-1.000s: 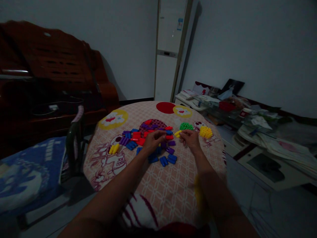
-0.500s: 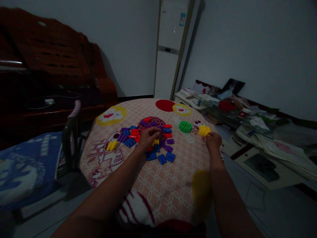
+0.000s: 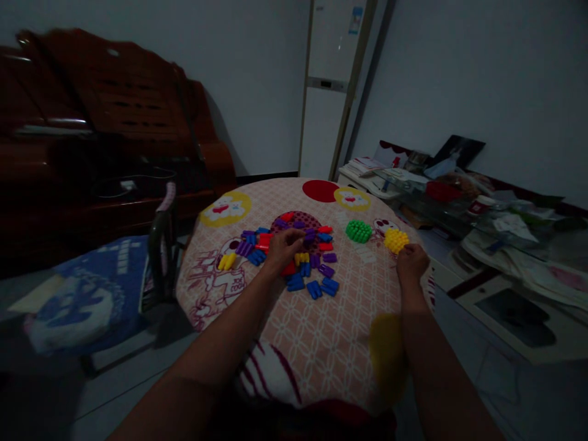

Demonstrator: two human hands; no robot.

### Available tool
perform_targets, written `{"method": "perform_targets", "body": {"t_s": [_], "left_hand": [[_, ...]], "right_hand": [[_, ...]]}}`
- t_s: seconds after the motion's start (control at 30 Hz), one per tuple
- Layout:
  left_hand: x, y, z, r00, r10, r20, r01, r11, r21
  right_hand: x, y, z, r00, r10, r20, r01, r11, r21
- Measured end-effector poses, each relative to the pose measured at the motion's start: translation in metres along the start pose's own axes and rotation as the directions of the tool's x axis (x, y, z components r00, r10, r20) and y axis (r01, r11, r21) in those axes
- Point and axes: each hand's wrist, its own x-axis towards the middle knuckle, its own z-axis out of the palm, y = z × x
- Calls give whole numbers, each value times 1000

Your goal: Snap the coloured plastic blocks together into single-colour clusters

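Note:
My left hand (image 3: 285,250) reaches over the scattered plastic building blocks at the table's middle, fingers pinched together. A purple block (image 3: 310,235) shows right at its fingertips; whether it is between them I cannot make out. Around this hand lie red, purple, yellow and blue blocks, among them a blue block (image 3: 315,290) on the near side and a yellow block (image 3: 227,262) at the left. On the right, my right hand (image 3: 412,263) is closed at the near edge of a yellow knobbly cluster of joined blocks (image 3: 395,241). Left of that cluster sits a similar green cluster (image 3: 359,231).
A patterned cloth covers the round table (image 3: 321,343). To the left stands a chair (image 3: 160,251) with a blue cover, before a wooden sofa (image 3: 138,122). A cluttered cabinet (image 3: 459,245) runs along the right wall, and a tall white appliance (image 3: 324,128) stands behind.
The view has swung left, so everything appears farther right. Both hands stay about the same places over the table, the right one still at the yellow cluster.

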Motion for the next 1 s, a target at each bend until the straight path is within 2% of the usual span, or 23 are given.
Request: {"method": "perform_targets", "body": {"t_s": [0.1, 0.2, 0.3, 0.37, 0.53, 0.67, 0.73, 0.8, 0.93, 1.0], "left_hand": [[-3, 4, 3, 995, 42, 93, -71, 940, 334], [-5, 7, 9, 971, -31, 237, -122, 788, 603], [-6, 8, 10, 950, -98, 296, -148, 693, 706], [-6, 8, 6, 948, -107, 300, -142, 702, 698], [-3, 5, -6, 973, -65, 220, -59, 856, 514], [1, 2, -7, 985, -81, 152, 66, 993, 98], [2, 2, -5, 987, -109, 119, 123, 986, -113], [2, 4, -4, 989, -118, 93, 137, 964, -228], [1, 9, -3, 986, -130, 99, 155, 940, -303], [-1, 11, -2, 980, -156, 124, 190, 920, -343]], "right_hand": [[-5, -5, 2, 998, 58, 14, -58, 998, -12], [-8, -8, 1, 997, 57, 43, -56, 998, -26], [-11, -9, 0, 999, 16, 33, -15, 999, -30], [-12, -8, 0, 999, -22, 35, 23, 1000, -20], [-14, -7, 1, 998, -39, 50, 41, 999, -23], [-16, -12, -1, 996, -53, 66, 55, 998, -32], [-17, -19, -4, 996, -62, 71, 63, 998, -17], [-19, -32, -6, 993, -89, 79, 87, 996, 36], [-35, -79, -13, 972, -186, 141, 141, 949, 281], [-51, -110, -17, 938, -238, 250, 105, 887, 450]]}}
